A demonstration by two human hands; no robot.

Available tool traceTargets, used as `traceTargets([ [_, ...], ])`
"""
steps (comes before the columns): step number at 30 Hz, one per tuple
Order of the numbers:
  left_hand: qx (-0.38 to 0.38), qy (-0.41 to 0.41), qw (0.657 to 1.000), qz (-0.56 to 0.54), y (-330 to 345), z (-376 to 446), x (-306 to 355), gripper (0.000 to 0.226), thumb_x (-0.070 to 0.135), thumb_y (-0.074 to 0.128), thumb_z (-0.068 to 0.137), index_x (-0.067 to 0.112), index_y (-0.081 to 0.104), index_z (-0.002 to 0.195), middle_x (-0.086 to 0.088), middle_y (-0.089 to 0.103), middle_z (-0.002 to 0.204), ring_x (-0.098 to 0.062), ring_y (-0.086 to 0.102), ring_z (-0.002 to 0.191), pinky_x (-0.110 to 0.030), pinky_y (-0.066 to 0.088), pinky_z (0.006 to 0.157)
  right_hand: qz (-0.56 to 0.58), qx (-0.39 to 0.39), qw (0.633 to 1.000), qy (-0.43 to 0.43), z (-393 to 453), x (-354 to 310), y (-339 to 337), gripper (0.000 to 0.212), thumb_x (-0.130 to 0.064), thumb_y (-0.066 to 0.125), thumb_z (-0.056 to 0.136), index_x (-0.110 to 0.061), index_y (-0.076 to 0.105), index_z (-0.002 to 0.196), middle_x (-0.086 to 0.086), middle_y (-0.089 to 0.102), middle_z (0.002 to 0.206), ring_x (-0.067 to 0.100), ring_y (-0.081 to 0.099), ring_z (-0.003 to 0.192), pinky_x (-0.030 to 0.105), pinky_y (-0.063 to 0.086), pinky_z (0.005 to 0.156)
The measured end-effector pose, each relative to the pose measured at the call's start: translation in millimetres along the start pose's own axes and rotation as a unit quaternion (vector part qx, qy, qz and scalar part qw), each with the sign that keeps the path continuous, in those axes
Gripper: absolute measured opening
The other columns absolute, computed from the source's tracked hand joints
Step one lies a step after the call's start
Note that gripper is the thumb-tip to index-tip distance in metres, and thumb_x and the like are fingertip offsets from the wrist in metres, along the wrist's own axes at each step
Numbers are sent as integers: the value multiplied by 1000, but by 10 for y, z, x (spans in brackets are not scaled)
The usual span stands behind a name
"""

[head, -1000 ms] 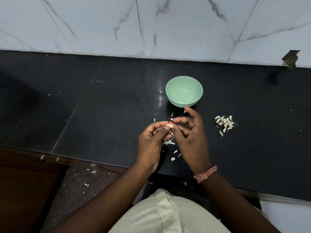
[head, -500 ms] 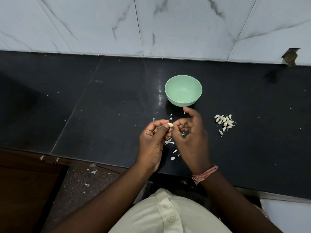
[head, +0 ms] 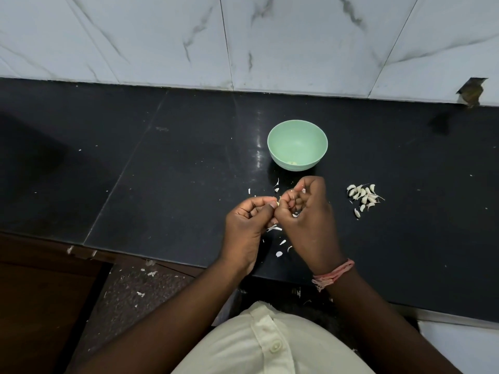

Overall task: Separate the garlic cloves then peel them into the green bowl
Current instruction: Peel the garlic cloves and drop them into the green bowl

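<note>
Green bowl sits just beyond the hands, a couple of peeled cloves inside; left hand pinches a clove, right hand picks at its skin (best lifted from the tip); unpeeled pile waits right.

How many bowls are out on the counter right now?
1. The green bowl stands on the black counter, just beyond both hands, with the pile of garlic cloves nearer and to its right. None seems hidden.
</note>
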State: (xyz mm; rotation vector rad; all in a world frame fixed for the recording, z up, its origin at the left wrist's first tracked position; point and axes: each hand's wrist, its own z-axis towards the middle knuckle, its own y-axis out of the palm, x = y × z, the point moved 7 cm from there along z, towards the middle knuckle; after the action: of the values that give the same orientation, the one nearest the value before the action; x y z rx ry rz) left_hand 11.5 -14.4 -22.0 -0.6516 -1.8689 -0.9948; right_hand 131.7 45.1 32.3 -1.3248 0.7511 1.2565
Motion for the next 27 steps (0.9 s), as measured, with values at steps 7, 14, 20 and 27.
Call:
traceTargets([
  [7, -33, -72, 984, -160, 70, 11, 13, 15, -1, 54, 97, 4, 68, 97, -10, 67, 80, -14, 64, 73, -20, 57, 69, 199, 18, 972, 125, 96, 178, -25, 26, 6, 61, 88, -15, 52, 100, 5, 66, 82, 16, 61, 71, 34, 57, 68],
  [14, -51, -81, 981, -170, 124, 18, 7, 14, 8, 62, 88, 7, 72, 97, -10, 68, 83, -15, 64, 77, -22, 58, 70, 70, 13, 993, 96, 54, 210, -100, 22, -7, 47, 94, -14, 66, 86, -10, 59, 67, 15, 53, 61, 33, 45, 59],
  [20, -26, -32, 994, -97, 53, 88, -14, 15, 5, 64, 93, -1, 71, 105, -24, 69, 101, -26, 65, 92, -24, 57, 78, 30, -40, 999, 9, 24, 93, 15, 14, -7, 71, 93, -16, 76, 102, -3, 73, 97, 15, 72, 90, 30, 58, 81],
  [27, -5, 20, 1000, -11, 29, 47, 68, 15, -3, 66, 92, -5, 71, 107, -20, 73, 90, -20, 69, 76, -27, 58, 75, 112, -48, 987, 103, 68, 229, 13, 14, 0, 68, 94, -5, 79, 101, 9, 77, 78, 16, 70, 66, 23, 57, 67],
])
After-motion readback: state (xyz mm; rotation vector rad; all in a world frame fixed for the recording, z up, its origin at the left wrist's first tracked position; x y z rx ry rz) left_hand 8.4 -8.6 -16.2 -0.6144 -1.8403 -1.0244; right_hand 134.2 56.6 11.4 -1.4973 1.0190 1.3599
